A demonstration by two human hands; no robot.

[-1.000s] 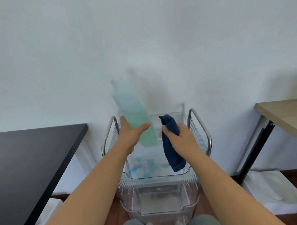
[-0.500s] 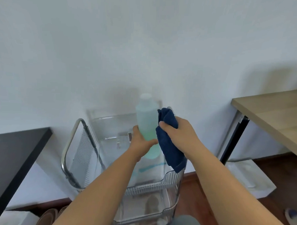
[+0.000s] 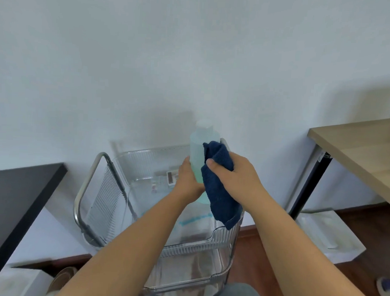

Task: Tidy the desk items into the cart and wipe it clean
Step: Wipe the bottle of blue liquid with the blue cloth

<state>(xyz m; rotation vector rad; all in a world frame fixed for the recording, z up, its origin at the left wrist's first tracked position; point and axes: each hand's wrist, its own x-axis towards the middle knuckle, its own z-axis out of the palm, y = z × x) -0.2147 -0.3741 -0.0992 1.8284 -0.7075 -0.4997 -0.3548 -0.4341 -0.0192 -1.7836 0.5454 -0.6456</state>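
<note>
My left hand [image 3: 189, 181] grips a pale green translucent bottle [image 3: 198, 148], held upright above the clear plastic cart [image 3: 221, 238]. My right hand [image 3: 237, 174] clutches a dark blue cloth [image 3: 219, 193], pressed against the bottle's right side, its tail hanging down to the cart's rim. The cart's top tray holds small items [image 3: 170, 177] near its back and something with blue print under the cloth. Metal handles [image 3: 85, 187] frame the cart's sides.
A black desk [image 3: 15, 198] stands at the left and a wooden desk [image 3: 363, 153] at the right, with the cart between them against a white wall. White boxes [image 3: 328, 234] lie on the dark wood floor under both desks. Shoes [image 3: 63, 278] sit by the cart's foot.
The bottle has swung from tilted left to upright and moved right against the cloth. My view has turned right, so the cart sits further left and more of the wooden desk shows.
</note>
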